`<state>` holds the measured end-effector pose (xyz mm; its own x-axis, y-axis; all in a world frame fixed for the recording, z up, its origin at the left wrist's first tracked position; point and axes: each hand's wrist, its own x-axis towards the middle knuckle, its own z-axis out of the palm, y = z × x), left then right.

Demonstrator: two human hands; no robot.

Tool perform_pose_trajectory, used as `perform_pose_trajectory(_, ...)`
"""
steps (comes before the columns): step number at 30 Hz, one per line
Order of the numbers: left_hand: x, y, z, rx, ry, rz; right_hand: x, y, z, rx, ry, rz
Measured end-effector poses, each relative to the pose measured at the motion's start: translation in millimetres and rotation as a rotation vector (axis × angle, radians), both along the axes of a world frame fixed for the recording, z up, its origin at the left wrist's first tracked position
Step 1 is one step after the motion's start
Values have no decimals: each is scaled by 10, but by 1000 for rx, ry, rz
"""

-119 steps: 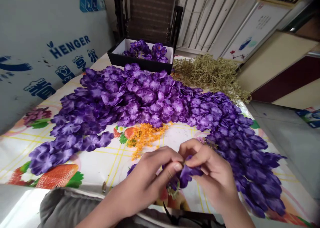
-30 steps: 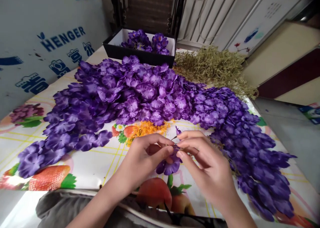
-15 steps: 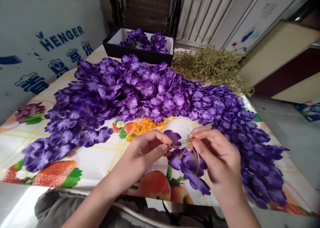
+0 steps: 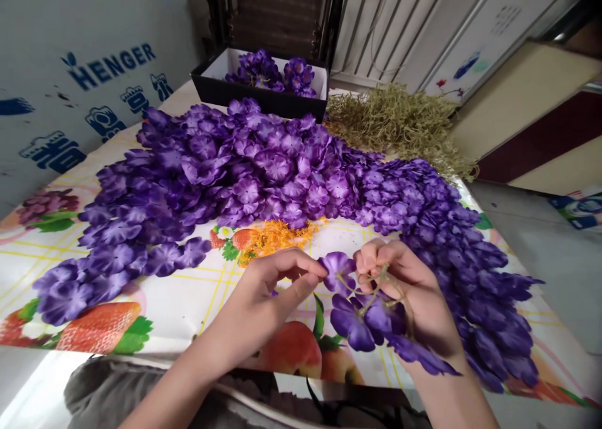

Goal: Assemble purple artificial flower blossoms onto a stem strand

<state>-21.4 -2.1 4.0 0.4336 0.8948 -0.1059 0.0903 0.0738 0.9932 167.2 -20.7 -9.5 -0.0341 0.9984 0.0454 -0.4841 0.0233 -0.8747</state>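
My right hand [image 4: 399, 278] is closed on a thin branching greenish stem [image 4: 383, 272]. Several purple fabric flowers [image 4: 355, 322] hang from its branches, below and in front of my fingers. One purple petal piece [image 4: 337, 272] sits on a branch between my two hands. The thumb and forefinger of my left hand [image 4: 277, 285] pinch that piece at its left edge. A small bit of purple shows under the left fingers, mostly hidden. Just beyond the hands lies a little heap of orange flower centres [image 4: 277, 238].
Loose purple petals [image 4: 273, 165] form a wide arc across the fruit-printed tablecloth [image 4: 188, 297]. Behind them stands a black box [image 4: 258, 98] holding finished-looking purple flower bunches [image 4: 258, 71]. A tangle of greenish stems [image 4: 399, 115] lies at the back right.
The stem with its flowers has turned and swung right, toward my right wrist. The petal piece between my hands now faces up more openly. Both hands stay close together.
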Motion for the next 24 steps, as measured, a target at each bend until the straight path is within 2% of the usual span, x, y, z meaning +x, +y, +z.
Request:
perform_pose_trajectory(3, 1, 6, -14, -65, -37, 140, -24, -14, 3, -14, -59, -29)
perform_pose_trajectory(6, 10, -8, 4, 7, -26, 190, -29, -38, 11, -59, -200, -97)
perform_pose_trajectory(11, 42, -57, 47, 308, 111, -17, -41, -79, 20, 10, -389, -77)
perform_pose_trajectory(13, 57, -67, 45, 361, 205, -98, -64, -99, 23, 32, -432, -76)
perform_pose_trajectory(15, 65, -69, 38, 312, 265, -138, -91, -120, 29, 9, -404, -115)
perform_pose_trajectory(18, 57, -58, 37, 132, 231, -152, -108, -136, 36, -17, -355, -154)
perform_pose_trajectory(21, 43, -39, 46, -2, 168, -173, -89, -129, 33, 62, -392, -158)
perform_pose_trajectory(24, 37, -24, 51, -57, 168, -182, -66, -123, 44, 117, -473, -139)
